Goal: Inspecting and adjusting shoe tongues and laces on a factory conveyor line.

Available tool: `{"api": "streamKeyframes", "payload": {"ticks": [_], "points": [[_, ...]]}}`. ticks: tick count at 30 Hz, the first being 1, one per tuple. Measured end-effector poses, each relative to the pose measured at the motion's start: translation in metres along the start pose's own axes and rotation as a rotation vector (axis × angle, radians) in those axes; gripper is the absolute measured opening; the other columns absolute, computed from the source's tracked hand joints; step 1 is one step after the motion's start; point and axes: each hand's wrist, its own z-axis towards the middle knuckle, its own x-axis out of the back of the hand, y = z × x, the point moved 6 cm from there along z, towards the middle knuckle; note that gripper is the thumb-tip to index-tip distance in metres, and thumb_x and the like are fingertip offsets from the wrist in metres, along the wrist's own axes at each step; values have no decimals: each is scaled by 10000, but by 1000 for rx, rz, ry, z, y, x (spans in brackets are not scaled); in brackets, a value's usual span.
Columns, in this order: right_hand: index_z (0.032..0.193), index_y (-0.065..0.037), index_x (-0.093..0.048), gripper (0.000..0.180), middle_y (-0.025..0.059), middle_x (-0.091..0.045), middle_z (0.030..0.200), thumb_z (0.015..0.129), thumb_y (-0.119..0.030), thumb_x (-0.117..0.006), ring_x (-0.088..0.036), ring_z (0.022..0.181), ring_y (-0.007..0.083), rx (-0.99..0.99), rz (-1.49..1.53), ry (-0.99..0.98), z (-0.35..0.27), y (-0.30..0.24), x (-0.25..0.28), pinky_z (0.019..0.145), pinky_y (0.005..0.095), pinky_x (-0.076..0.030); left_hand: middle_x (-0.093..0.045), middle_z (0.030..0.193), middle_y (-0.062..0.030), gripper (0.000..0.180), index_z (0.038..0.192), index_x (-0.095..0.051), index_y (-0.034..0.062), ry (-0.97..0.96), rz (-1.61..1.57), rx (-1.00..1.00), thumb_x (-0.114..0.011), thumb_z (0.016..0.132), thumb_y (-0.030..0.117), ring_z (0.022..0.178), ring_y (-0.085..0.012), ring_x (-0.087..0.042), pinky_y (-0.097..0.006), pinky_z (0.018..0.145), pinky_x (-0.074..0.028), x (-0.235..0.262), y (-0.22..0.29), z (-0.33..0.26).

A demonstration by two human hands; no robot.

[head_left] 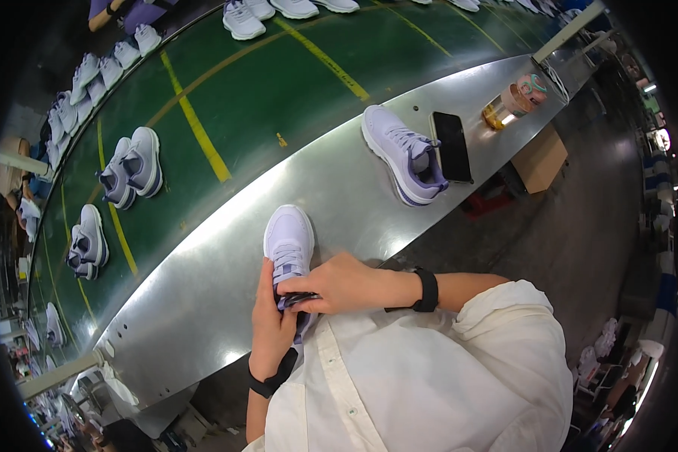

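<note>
A pale lavender lace-up sneaker (pixel 288 233) lies on the metal table top in front of me, its toe pointing away. My left hand (pixel 271 320) is closed along the sneaker's left side near the collar. My right hand (pixel 343 282) reaches in from the right and is closed on a slim black tool (pixel 300 297) over the sneaker's opening. The tool's exact kind does not show, and my hands hide much of the heel and collar. Farther right on the table stands a matching sneaker (pixel 395 139), with a black phone (pixel 450 147) right beside it.
A green conveyor belt (pixel 248 98) with yellow lines curves past the steel table (pixel 211 279). Pairs of sneakers (pixel 139 166) sit on the belt. A drink bottle (pixel 512 102) stands at the table's far right, above a cardboard box (pixel 541 160). Another person (pixel 132 13) is beyond the belt.
</note>
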Motion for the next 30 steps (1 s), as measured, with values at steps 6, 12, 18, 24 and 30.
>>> {"api": "streamKeyframes", "payload": {"ticks": [6, 12, 18, 24, 30], "points": [[1146, -166, -672, 324, 85, -706, 893, 826, -146, -717, -673, 695, 197, -156, 55, 586, -54, 23, 83, 618, 302, -526, -493, 1393, -231, 564, 1447, -377, 21, 58, 98, -11, -467, 897, -64, 1257, -372, -514, -370, 1036, -410, -1, 3, 0], [1062, -20, -659, 363, 97, -651, 1032, 734, -93, -797, -641, 964, 213, -296, -183, 707, -120, 97, 166, 807, 279, -505, -531, 1322, -269, 588, 1450, -355, 4, 259, 212, 14, -462, 877, -80, 1142, -415, -573, -404, 962, -456, -7, 7, -2], [973, -69, -670, 290, 121, -688, 840, 738, -171, -805, -696, 736, 269, -325, -248, 570, -95, 111, 131, 636, 330, -536, -541, 1293, -276, 598, 1438, -342, -25, 359, 315, 182, -480, 857, -62, 1080, -441, -586, -434, 909, -473, 2, 4, 7], [969, -92, -674, 318, 60, -686, 893, 679, -101, -804, -672, 703, 249, 6, 37, 430, -44, 40, 45, 587, 321, -526, -609, 1230, -193, 468, 1241, -551, 35, 477, 491, -127, -557, 784, -66, 1132, -406, -578, -415, 893, -495, 3, 28, 10], [898, -56, -700, 241, 66, -683, 845, 678, -6, -785, -666, 659, 225, 55, 203, 366, -36, 33, 35, 559, 284, -509, -651, 1179, -102, 399, 1042, -630, 57, 455, 663, -317, -581, 680, -106, 1190, -360, -563, -418, 964, -475, 7, 41, 11]]}}
